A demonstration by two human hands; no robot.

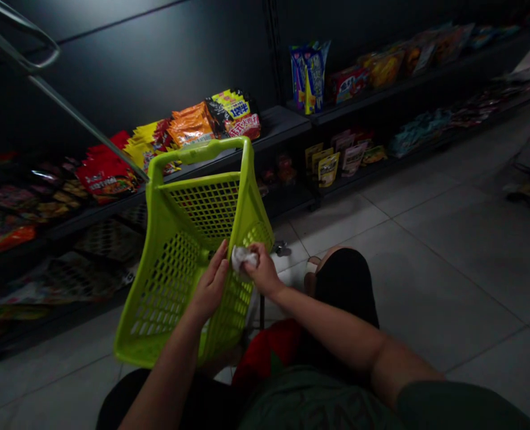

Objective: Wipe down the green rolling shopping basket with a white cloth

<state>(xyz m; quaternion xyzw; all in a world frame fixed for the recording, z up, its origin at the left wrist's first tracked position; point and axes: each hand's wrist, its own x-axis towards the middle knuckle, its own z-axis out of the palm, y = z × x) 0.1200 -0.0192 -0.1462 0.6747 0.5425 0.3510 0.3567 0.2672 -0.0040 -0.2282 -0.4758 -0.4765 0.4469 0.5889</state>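
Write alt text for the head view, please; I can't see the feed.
A person's right hand pinches a crumpled white cloth beside their left hand, against a lime-green plastic shopping basket. Behind it, snack packets line dark store shelves above a tiled floor.

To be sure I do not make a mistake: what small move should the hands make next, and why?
Probably the right hand should draw the white cloth along the green plastic basket. It pinches the cloth right by the basket's side. The left hand is beside the cloth, so it could perhaps steady the tilted basket.
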